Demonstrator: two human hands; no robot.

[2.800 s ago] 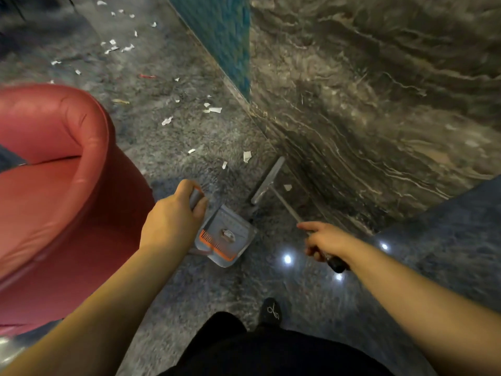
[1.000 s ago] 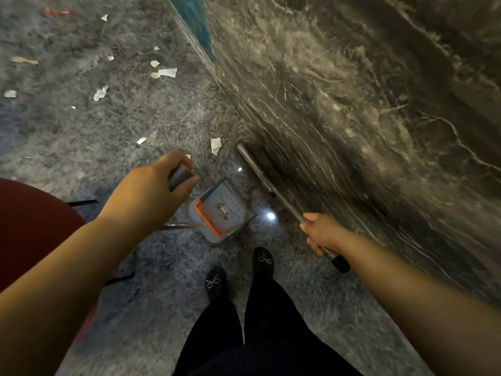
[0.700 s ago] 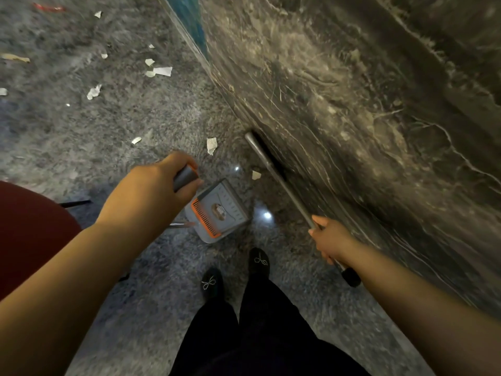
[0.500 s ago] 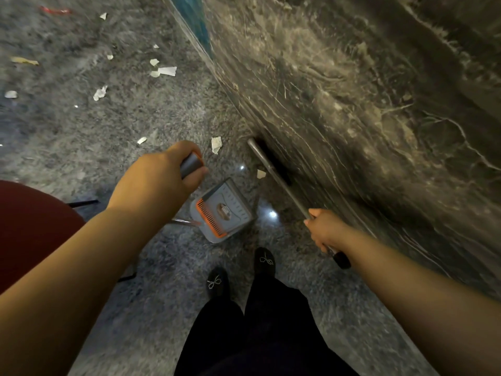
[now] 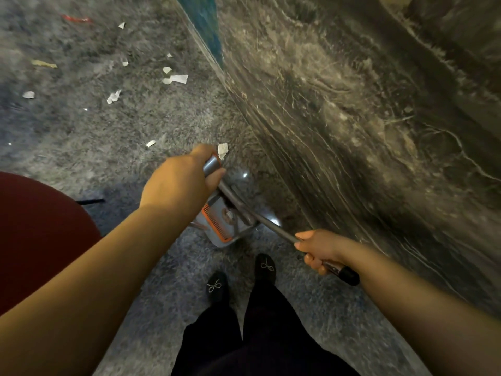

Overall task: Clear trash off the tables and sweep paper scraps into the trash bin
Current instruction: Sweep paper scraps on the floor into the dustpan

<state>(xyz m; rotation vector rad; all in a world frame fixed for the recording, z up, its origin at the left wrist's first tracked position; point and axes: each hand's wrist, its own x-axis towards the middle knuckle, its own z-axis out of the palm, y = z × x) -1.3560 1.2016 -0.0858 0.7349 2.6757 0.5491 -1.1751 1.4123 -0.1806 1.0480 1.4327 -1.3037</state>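
Observation:
My left hand (image 5: 180,183) grips the grey handle of a grey dustpan (image 5: 221,226) with an orange comb edge, standing on the floor by my feet. My right hand (image 5: 320,249) holds the metal broom handle (image 5: 273,227), which slants from its black end cap down across the dustpan's mouth; the broom head is hidden behind my left hand and the pan. A white paper scrap (image 5: 222,150) lies on the floor just beyond my left hand. Several more scraps (image 5: 174,78) lie farther off along the wall.
A dark marble wall (image 5: 366,131) runs close along the right. A red armchair (image 5: 38,232) stands at the left. The grey speckled floor (image 5: 95,131) carries scattered paper bits, a yellowish strip (image 5: 43,63) and a red piece (image 5: 76,19) far off.
The broom has swung from the foot of the wall inward over the dustpan. The small scrap that lay by the broom is out of sight. My left hand has shifted right.

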